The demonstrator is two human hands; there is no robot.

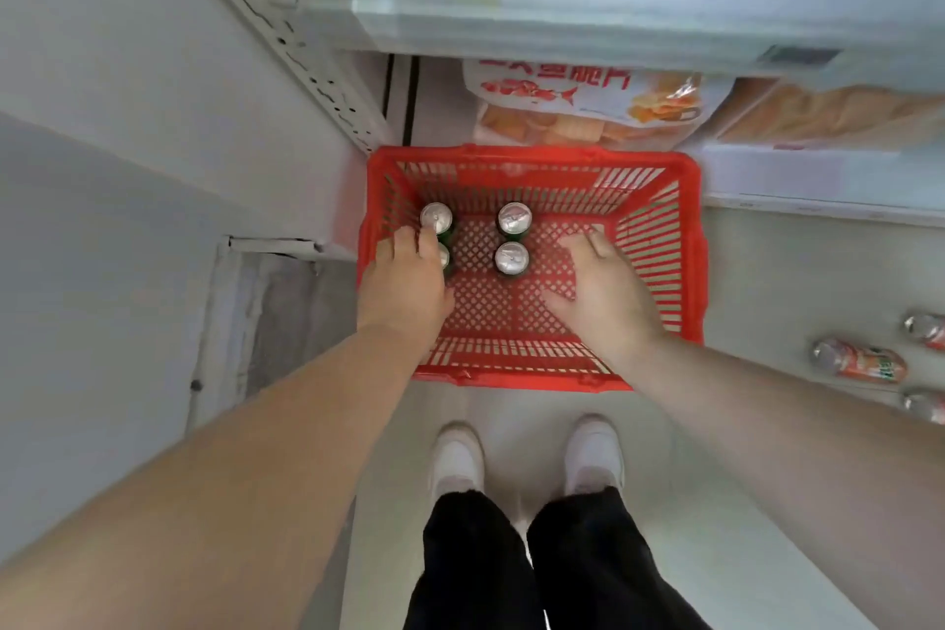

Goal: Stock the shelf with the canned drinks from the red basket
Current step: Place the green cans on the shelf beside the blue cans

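Stocking looks unfinished: four cans (515, 219) stand in the red basket (532, 153), two at the left hand (409, 279), grip unclear, two just left of the spread right hand (603, 289).

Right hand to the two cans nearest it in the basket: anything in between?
Nothing visible. Only bare basket floor lies between the right hand and the far can or near can.

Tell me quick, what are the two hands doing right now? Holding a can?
Left hand: over the left cans in the red basket; whether it grips one cannot be told.
Right hand: open, holding nothing.
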